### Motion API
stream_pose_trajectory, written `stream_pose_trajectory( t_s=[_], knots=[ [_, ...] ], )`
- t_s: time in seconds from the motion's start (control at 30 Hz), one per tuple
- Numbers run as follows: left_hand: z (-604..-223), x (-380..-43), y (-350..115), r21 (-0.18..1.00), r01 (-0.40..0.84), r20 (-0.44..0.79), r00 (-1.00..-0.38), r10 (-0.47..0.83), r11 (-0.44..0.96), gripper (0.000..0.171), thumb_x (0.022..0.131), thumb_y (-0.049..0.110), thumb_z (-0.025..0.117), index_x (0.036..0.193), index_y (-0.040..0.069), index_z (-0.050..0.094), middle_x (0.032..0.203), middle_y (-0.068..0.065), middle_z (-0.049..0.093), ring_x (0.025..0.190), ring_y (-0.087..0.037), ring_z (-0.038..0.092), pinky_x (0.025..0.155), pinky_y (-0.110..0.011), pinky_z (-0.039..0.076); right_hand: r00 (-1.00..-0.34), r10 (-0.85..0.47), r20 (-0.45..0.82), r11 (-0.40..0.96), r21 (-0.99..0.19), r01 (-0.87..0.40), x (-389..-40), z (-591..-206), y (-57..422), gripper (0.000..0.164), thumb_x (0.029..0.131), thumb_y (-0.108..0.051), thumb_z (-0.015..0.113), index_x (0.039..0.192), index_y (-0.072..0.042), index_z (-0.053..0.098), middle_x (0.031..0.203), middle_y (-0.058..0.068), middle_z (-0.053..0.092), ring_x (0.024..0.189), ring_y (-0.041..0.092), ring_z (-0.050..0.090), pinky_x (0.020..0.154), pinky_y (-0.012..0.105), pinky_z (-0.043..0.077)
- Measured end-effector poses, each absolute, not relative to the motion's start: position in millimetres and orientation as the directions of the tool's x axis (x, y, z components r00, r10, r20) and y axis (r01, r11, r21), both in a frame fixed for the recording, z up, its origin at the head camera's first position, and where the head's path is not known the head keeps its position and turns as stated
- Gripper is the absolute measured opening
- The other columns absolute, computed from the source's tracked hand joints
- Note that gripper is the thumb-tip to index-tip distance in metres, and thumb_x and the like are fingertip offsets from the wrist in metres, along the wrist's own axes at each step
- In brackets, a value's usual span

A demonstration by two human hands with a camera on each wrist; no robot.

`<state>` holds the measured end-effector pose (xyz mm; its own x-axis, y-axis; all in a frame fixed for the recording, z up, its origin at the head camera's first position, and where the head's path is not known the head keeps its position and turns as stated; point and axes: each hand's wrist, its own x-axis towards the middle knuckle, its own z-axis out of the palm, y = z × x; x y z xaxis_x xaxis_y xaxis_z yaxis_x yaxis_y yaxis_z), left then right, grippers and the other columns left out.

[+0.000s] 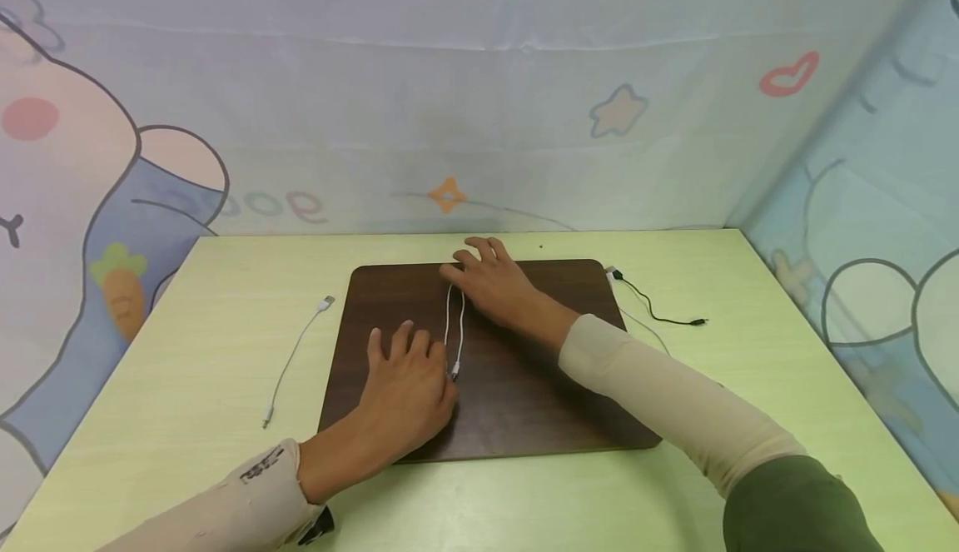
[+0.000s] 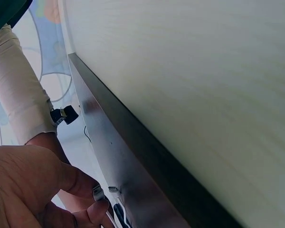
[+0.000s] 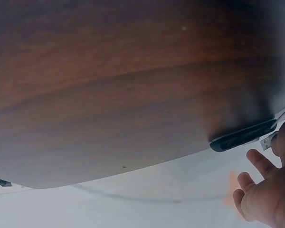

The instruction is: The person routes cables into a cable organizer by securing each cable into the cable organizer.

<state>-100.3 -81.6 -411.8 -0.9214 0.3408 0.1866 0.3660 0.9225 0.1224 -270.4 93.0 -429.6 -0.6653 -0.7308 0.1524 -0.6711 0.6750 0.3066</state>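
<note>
My left hand (image 1: 408, 385) is low over the dark wooden board (image 1: 517, 419), pinching the small metal plug (image 2: 99, 193) of a white cable (image 1: 447, 319) between thumb and finger. Close beside it, a second small white plug (image 1: 455, 371) lies on the board. Toward the board's far edge, my right hand (image 1: 490, 281) holds a silver USB plug (image 3: 267, 142) at the thumb, its other fingers spread. Beside that plug, a flat black object (image 3: 242, 135) lies at the board's edge, with white cable at its end. From the head view the right hand covers it.
Left of the board lies a white USB cable (image 1: 290, 360) on the pale table (image 1: 225, 302). To the right are a short black cable (image 1: 652, 306) and a white cable (image 1: 646, 327), partly behind the right sleeve. A printed cloth (image 1: 479, 94) stands behind the table.
</note>
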Motion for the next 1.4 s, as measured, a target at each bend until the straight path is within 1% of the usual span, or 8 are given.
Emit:
stream_pose_trajectory(
  t_s=[0.33, 0.53, 0.8, 0.93, 1.07, 1.27, 1.4],
  knots=[
    [-411.3, -101.9, -75.3, 0.105, 0.388, 0.234, -0.905, 0.356, 0.916, 0.024, 0.101, 0.02, 0.075, 0.11, -0.002, 0.072, 0.125, -0.024, 0.072, 0.146, -0.051, 0.058, 0.123, -0.077, 0.039, -0.661, -0.73, 0.174, 0.68, 0.289, -0.674, -271.3, -427.5, 100.9, 0.033, 0.117, -0.009, 0.056, 0.146, -0.022, 0.061, 0.154, 0.011, 0.068, 0.157, 0.044, 0.052, 0.125, 0.06, 0.046],
    [-410.6, -104.3, -71.0, 0.101, 0.405, 0.246, -0.895, 0.372, 0.909, 0.022, 0.101, 0.02, 0.075, 0.107, -0.001, 0.072, 0.125, -0.024, 0.072, 0.145, -0.053, 0.059, 0.123, -0.077, 0.039, -0.665, -0.728, 0.168, 0.681, 0.288, -0.673, -271.8, -427.8, 105.1, 0.031, 0.117, -0.01, 0.057, 0.146, -0.022, 0.06, 0.155, 0.012, 0.067, 0.158, 0.043, 0.051, 0.126, 0.06, 0.046],
    [-409.8, -104.8, -65.4, 0.109, 0.42, 0.223, -0.894, 0.389, 0.901, 0.026, 0.103, 0.019, 0.075, 0.117, -0.002, 0.074, 0.129, -0.024, 0.071, 0.147, -0.052, 0.058, 0.125, -0.076, 0.038, -0.66, -0.73, 0.178, 0.679, 0.291, -0.673, -271.4, -429.4, 111.3, 0.031, 0.116, -0.01, 0.059, 0.144, -0.023, 0.061, 0.154, 0.011, 0.067, 0.157, 0.043, 0.052, 0.126, 0.059, 0.046],
    [-411.1, -105.9, -63.4, 0.112, 0.422, 0.223, -0.893, 0.392, 0.9, 0.024, 0.103, 0.019, 0.075, 0.116, -0.002, 0.074, 0.128, -0.024, 0.071, 0.147, -0.051, 0.057, 0.125, -0.076, 0.037, -0.664, -0.726, 0.179, 0.685, 0.272, -0.675, -272.2, -429.8, 113.0, 0.031, 0.116, -0.009, 0.058, 0.144, -0.023, 0.06, 0.154, 0.011, 0.067, 0.157, 0.044, 0.051, 0.126, 0.06, 0.045],
    [-413.9, -107.5, -62.3, 0.117, 0.431, 0.227, -0.889, 0.399, 0.895, 0.024, 0.103, 0.019, 0.074, 0.115, -0.002, 0.074, 0.128, -0.024, 0.071, 0.147, -0.053, 0.057, 0.125, -0.076, 0.037, -0.666, -0.724, 0.177, 0.686, 0.278, -0.672, -273.2, -429.5, 113.6, 0.032, 0.116, -0.008, 0.059, 0.145, -0.022, 0.061, 0.154, 0.011, 0.067, 0.156, 0.044, 0.051, 0.125, 0.06, 0.045],
    [-414.0, -110.4, -58.7, 0.131, 0.434, 0.198, -0.893, 0.405, 0.892, 0.027, 0.104, 0.021, 0.074, 0.117, -0.003, 0.074, 0.13, -0.025, 0.07, 0.15, -0.054, 0.054, 0.127, -0.076, 0.034, -0.669, -0.722, 0.177, 0.688, 0.283, -0.669, -273.4, -428.2, 114.5, 0.033, 0.116, -0.008, 0.06, 0.146, -0.023, 0.061, 0.154, 0.011, 0.067, 0.156, 0.044, 0.052, 0.125, 0.06, 0.046],
    [-413.4, -111.6, -56.2, 0.129, 0.436, 0.197, -0.892, 0.407, 0.891, 0.024, 0.104, 0.02, 0.074, 0.114, -0.002, 0.074, 0.128, -0.025, 0.07, 0.149, -0.053, 0.055, 0.127, -0.075, 0.034, -0.671, -0.721, 0.174, 0.689, 0.284, -0.667, -273.5, -427.4, 114.5, 0.033, 0.116, -0.008, 0.059, 0.146, -0.023, 0.061, 0.155, 0.011, 0.067, 0.157, 0.044, 0.051, 0.125, 0.061, 0.046]
  ],
)
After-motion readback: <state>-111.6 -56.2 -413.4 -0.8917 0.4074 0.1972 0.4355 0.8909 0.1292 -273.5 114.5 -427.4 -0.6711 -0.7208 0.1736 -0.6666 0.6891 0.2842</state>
